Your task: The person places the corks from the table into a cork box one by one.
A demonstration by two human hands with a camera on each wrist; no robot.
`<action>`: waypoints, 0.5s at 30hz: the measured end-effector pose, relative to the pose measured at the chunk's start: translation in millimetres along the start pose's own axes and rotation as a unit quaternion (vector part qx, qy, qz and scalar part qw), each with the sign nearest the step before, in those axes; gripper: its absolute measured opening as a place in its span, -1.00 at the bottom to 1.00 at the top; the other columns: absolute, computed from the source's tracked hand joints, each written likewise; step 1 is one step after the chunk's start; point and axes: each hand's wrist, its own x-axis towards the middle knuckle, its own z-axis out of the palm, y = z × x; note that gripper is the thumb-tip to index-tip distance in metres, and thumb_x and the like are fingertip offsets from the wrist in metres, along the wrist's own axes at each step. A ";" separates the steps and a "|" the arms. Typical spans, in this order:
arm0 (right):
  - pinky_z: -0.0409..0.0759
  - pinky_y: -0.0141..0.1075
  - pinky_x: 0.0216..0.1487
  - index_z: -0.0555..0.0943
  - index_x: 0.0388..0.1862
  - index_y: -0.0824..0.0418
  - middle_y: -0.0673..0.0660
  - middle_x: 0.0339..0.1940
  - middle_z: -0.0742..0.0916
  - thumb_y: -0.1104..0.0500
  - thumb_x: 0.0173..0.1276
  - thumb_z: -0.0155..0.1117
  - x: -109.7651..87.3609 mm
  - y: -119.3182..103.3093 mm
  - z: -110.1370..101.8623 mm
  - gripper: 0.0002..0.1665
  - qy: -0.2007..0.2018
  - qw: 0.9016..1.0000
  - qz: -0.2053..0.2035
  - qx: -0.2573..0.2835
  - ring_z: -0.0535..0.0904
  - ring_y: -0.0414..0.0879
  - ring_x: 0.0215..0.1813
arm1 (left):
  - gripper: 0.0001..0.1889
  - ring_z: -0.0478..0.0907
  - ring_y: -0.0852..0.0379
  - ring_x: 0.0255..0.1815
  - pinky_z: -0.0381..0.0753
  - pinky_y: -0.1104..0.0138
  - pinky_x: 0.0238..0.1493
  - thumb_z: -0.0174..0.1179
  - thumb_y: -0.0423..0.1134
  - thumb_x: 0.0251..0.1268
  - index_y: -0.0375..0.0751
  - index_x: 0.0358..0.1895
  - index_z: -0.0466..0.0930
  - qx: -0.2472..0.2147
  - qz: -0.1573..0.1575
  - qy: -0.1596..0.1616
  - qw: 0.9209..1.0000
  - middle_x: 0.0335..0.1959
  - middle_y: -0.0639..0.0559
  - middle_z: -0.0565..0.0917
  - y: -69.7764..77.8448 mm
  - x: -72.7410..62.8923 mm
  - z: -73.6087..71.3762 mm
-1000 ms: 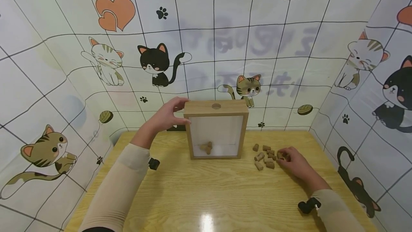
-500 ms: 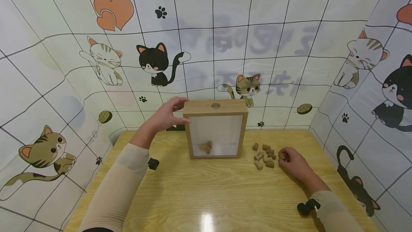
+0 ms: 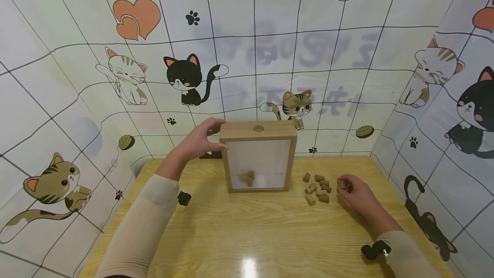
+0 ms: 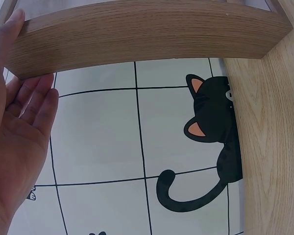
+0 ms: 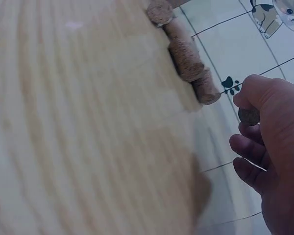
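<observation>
A wooden shadow box (image 3: 239,130) with a clear front stands upright, a round hole in its top. Behind the front, several corks (image 3: 249,179) lie at the bottom. My left hand (image 3: 198,141) grips the box's upper left side, thumb at the front edge and fingers behind, as the left wrist view also shows on the wooden side panel (image 4: 152,36). To the right of the box, my right hand (image 3: 359,194) pinches a cork (image 5: 249,116) between thumb and fingers. Right beside it lies a loose group of corks (image 3: 323,199).
The light wooden table (image 3: 239,231) ends at a back wall (image 3: 239,55) hung with cat-patterned sheeting, close behind the box. Similar sheeting rises along both sides.
My right hand has shifted slightly right, drawing one cork away from the group. The left hand keeps its grip on the box, which has stayed in place.
</observation>
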 end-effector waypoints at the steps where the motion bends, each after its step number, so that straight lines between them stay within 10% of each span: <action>1: 0.63 -0.27 -0.25 0.61 0.30 0.40 0.18 -0.08 0.67 0.30 0.54 0.44 0.2 -1.7 -1.9 -0.58 0.000 1.000 -0.002 -0.001 0.60 -0.04 -0.16 | -0.03 0.34 -0.19 0.68 0.34 -0.19 0.66 0.70 0.00 0.24 -0.03 0.67 0.36 0.000 0.000 0.000 1.000 0.56 0.01 0.46 -0.1 0.0 0.0; 15: 0.59 -0.31 -0.35 0.65 0.41 0.40 0.25 0.00 0.77 0.31 0.56 0.45 9.5 -46.6 -26.3 -0.51 0.047 0.996 -0.065 -0.029 0.59 -0.15 -0.21 | -0.08 0.34 -0.21 0.68 0.33 -0.18 0.67 0.67 -0.14 0.30 -0.05 0.67 0.36 0.005 0.000 0.004 1.000 0.56 -0.01 0.46 1.5 -0.9 0.5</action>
